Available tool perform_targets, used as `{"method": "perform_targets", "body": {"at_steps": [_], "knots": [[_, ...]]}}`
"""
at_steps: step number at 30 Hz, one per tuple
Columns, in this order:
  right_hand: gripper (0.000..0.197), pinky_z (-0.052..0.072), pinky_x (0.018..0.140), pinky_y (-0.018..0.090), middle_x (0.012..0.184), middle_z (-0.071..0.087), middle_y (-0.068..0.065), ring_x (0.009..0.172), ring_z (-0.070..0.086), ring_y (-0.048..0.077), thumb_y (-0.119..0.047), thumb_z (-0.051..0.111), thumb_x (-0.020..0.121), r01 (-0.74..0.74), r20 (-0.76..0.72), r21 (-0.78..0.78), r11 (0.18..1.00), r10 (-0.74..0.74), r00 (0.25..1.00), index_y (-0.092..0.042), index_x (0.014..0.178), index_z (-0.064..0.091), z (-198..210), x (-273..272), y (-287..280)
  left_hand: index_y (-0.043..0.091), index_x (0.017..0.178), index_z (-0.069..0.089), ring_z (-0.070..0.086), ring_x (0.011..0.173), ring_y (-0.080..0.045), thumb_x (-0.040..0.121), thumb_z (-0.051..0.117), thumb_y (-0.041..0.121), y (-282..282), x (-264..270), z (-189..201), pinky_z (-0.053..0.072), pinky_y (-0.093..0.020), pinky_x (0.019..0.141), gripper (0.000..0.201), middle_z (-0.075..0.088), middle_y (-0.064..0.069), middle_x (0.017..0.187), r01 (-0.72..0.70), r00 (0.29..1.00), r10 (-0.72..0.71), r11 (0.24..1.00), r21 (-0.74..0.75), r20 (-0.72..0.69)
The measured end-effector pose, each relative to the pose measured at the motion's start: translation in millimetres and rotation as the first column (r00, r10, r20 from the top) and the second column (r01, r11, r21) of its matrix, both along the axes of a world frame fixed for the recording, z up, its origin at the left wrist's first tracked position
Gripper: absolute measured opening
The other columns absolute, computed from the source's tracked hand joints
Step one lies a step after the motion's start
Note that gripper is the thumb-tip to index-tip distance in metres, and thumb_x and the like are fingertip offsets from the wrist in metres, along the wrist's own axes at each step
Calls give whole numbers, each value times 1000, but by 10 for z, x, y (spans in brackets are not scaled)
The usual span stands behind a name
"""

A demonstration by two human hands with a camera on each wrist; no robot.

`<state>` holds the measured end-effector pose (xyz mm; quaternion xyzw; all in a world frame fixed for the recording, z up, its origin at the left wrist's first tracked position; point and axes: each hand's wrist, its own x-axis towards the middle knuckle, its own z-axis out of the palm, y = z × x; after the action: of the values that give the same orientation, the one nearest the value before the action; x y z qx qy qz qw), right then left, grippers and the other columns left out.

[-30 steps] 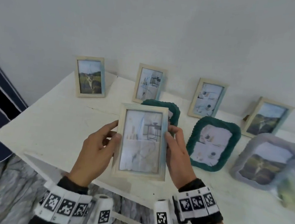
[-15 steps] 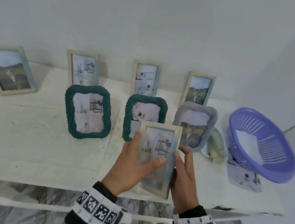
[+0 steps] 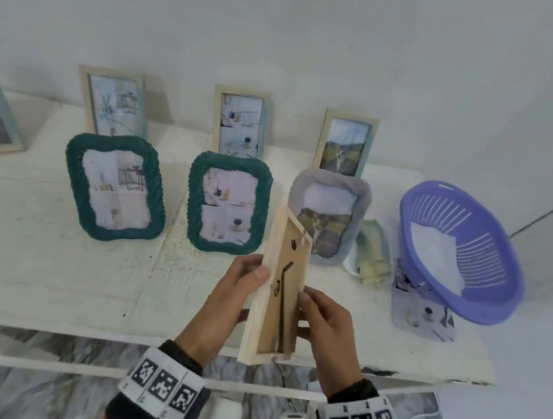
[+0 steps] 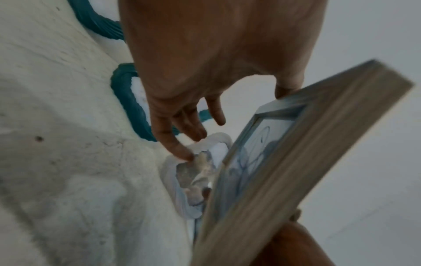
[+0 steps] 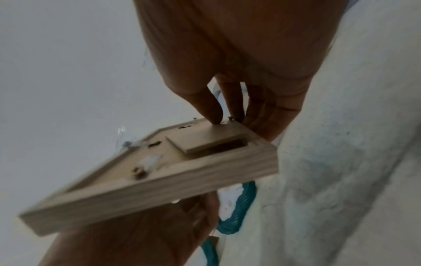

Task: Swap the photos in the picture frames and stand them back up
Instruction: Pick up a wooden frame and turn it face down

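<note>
A light wooden picture frame (image 3: pixel 280 289) is upright above the table's front edge, its brown back panel and folded stand facing me. My left hand (image 3: pixel 248 292) grips its left edge, thumb on the rim and fingers on the glass side. My right hand (image 3: pixel 307 316) pinches the right edge, thumb on the back. The left wrist view shows the frame's (image 4: pixel 284 162) glass front beside my left hand (image 4: pixel 205 117). In the right wrist view, my right hand's (image 5: pixel 230 115) thumb presses the frame's (image 5: pixel 159 172) back panel.
On the white table (image 3: pixel 37 268) stand two green frames (image 3: pixel 115 187) (image 3: pixel 228 204), a grey frame (image 3: pixel 331 215) and several wooden frames along the wall (image 3: pixel 240 122). A purple basket (image 3: pixel 485 302) and a yellowish cloth (image 3: pixel 372 251) lie at the right.
The frame has turned from photo side facing me to back side facing me, and moved right in front of the grey frame. My view has swung right, showing the basket.
</note>
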<state>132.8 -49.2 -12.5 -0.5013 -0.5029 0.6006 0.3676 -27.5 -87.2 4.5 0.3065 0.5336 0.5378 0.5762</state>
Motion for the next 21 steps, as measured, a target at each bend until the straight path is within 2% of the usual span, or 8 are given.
{"method": "perform_targets", "body": {"at_steps": [3, 6, 9, 12, 15, 19, 21], "knots": [[17, 60, 68, 43, 88, 73, -1, 73, 63, 14, -17, 58, 95, 51, 112, 51, 997, -56, 992, -21, 97, 74, -124, 151, 10, 25, 111, 58, 67, 96, -13, 86, 63, 40, -64, -54, -72, 53, -36, 79, 29, 70, 3, 103, -139, 988, 140, 990, 28, -65], [11, 58, 72, 43, 90, 71, -4, 77, 65, 15, -25, 63, 92, 3, 262, 108, 994, -32, 964, -29, 97, 72, -267, 251, 20, 18, 106, 61, 68, 87, -17, 94, 60, 21, -136, -131, -225, 57, -37, 71, 12, 71, -4, 96, -180, 967, 181, 983, 21, -178], [23, 51, 71, 23, 82, 66, -5, 75, 62, 10, -29, 64, 91, -51, 423, 151, 987, -18, 906, -30, 113, 63, -371, 291, 19, 20, 99, 66, 69, 87, -22, 95, 60, 16, -165, -160, -467, 61, -39, 64, 9, 70, -3, 90, -200, 907, 179, 980, -17, -381], [25, 47, 70, 21, 78, 62, -3, 73, 60, 9, -21, 60, 92, -114, 515, 237, 965, -25, 857, -27, 116, 61, -459, 296, 3, 25, 93, 70, 70, 78, -18, 94, 63, 20, -173, -175, -682, 61, -40, 66, 9, 71, 5, 80, -183, 813, 126, 982, -45, -569], [22, 41, 66, 10, 81, 58, -2, 71, 56, 5, -20, 57, 94, -216, 614, 326, 920, -33, 788, -26, 112, 67, -549, 298, 7, 23, 98, 74, 69, 77, -7, 93, 63, 22, -169, -167, -799, 58, -33, 78, 12, 72, 13, 82, -141, 704, 59, 988, -57, -708], [21, 35, 62, 6, 83, 53, 0, 66, 51, 7, -18, 56, 95, -315, 674, 338, 887, 5, 739, -23, 109, 70, -569, 327, 49, 21, 102, 75, 65, 80, -6, 90, 67, 17, -158, -131, -832, 56, -31, 80, 15, 70, 10, 90, -179, 661, 119, 984, -1, -740], [21, 34, 60, 7, 81, 50, 0, 65, 49, 9, -17, 54, 95, -372, 710, 304, 877, 52, 702, -23, 109, 69, -567, 339, 64, 19, 104, 74, 62, 82, -2, 90, 66, 16, -171, -99, -829, 51, -23, 81, 16, 69, 9, 93, -179, 628, 124, 984, 12, -769]]}}
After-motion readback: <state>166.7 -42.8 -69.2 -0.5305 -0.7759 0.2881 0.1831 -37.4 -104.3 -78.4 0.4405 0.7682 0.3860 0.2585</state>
